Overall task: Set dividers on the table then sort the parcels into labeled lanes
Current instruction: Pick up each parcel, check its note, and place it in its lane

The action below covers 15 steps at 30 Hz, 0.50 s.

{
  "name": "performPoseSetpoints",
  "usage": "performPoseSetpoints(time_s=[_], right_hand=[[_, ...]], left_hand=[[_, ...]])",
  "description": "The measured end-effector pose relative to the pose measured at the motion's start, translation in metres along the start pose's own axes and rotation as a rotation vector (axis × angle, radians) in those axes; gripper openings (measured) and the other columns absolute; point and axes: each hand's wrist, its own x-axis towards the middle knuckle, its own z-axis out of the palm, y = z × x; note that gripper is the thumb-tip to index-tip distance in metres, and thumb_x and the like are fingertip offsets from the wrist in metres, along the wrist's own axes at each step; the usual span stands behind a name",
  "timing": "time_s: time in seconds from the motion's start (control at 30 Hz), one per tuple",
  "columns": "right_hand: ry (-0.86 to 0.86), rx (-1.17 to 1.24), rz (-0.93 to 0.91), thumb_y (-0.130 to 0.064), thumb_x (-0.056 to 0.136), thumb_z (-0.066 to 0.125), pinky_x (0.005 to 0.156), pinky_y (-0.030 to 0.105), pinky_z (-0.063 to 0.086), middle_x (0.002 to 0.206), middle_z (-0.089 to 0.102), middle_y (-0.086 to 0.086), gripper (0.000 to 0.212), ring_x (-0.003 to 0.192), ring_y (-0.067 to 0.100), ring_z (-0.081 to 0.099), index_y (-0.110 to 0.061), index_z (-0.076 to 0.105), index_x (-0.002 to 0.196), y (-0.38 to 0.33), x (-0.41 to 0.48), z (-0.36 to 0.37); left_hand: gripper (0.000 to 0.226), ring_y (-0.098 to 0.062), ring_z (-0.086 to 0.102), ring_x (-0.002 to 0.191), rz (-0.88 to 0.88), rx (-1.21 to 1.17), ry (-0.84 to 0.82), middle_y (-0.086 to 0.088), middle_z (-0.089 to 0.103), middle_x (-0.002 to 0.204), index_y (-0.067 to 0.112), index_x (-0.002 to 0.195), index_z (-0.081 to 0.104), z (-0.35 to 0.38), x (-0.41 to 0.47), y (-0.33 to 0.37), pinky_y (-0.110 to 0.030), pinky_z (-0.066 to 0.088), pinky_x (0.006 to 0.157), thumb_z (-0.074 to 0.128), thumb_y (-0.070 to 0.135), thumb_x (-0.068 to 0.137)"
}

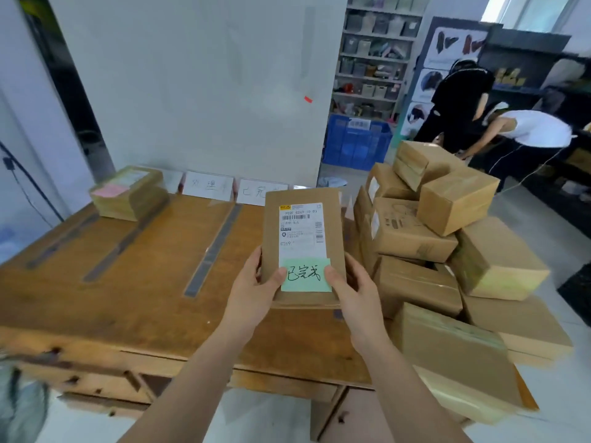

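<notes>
Both hands bare, reaching forward from the bottom edge of the view. Left grip [252,292] and right grip [355,295] are both closed round one parcel [302,199], each clasping a lower side edge, thumbs on the front face, the other fingers hidden behind. The parcel is a flat brown carton, held off the bench [144,260] with its face tipped toward the camera, above the bench's right part. It carries a white shipping label [303,228] with barcodes, and below that a green note [306,274] with black handwriting; the left thumb touches the note's left edge, the right thumb its right edge. On the bench, three dark strips lie flat and run from near to far: right divider [212,251] just left of the held parcel, middle divider [128,241], and left divider [60,241], this one blurred. White lane cards [208,186] stand along the far edge against a white wall [208,75]; their writing is too soft to read. At the far left corner sits a stack [134,199] of brown parcels with a pink note [110,190] on top. Right of the bench, touching its edge, a pile of cartons [447,251] lies heaped at mixed angles. Farther back: a blue crate [356,142] on the floor, shelves [374,59] with bins, and two people [460,103] bending over near dark racks.
</notes>
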Motion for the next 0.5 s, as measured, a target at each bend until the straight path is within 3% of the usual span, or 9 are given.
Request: performPoseSetpoints(time_s=[0.1, 0.27, 0.43, 0.5], right_hand=[[-0.007, 0.001, -0.012, -0.031, 0.089, 0.068, 0.082, 0.023, 0.056, 0.117, 0.066, -0.012, 0.041, 0.105, 0.004, 0.064, -0.035, 0.05, 0.126, -0.002, 0.012, 0.028], [0.011, -0.019, 0.009, -0.032, 0.089, 0.068, 0.089, 0.033, 0.056, 0.116, 0.065, -0.009, 0.039, 0.105, 0.007, 0.064, -0.03, 0.052, 0.125, -0.004, 0.038, 0.08], [0.047, -0.025, 0.024, -0.03, 0.09, 0.067, 0.073, 0.019, 0.052, 0.113, 0.064, -0.012, 0.04, 0.101, 0.003, 0.062, -0.026, 0.053, 0.128, -0.004, 0.065, 0.124], [0.064, -0.025, 0.038, -0.028, 0.091, 0.067, 0.068, 0.017, 0.051, 0.111, 0.065, -0.013, 0.039, 0.099, 0.002, 0.062, -0.025, 0.055, 0.128, -0.002, 0.077, 0.137]], left_hand=[[0.052, -0.007, 0.059, 0.109, -0.006, 0.013, 0.045, 0.012, 0.058, 0.126, 0.027, 0.139, 0.038, -0.024, 0.016, 0.001, -0.023, 0.054, 0.075, 0.062, 0.029, 0.093], [0.051, -0.006, 0.056, 0.107, 0.008, 0.046, 0.048, 0.012, 0.056, 0.123, 0.02, 0.138, 0.038, -0.065, 0.056, 0.0, -0.017, 0.05, 0.076, 0.062, 0.027, 0.093], [0.047, -0.009, 0.057, 0.11, 0.003, 0.071, 0.034, 0.012, 0.056, 0.129, 0.025, 0.139, 0.039, -0.095, 0.101, -0.004, -0.028, 0.053, 0.085, 0.057, 0.03, 0.096], [0.047, -0.009, 0.057, 0.109, 0.006, 0.087, 0.022, 0.013, 0.056, 0.127, 0.025, 0.14, 0.038, -0.103, 0.117, -0.006, -0.027, 0.052, 0.081, 0.055, 0.03, 0.097]])
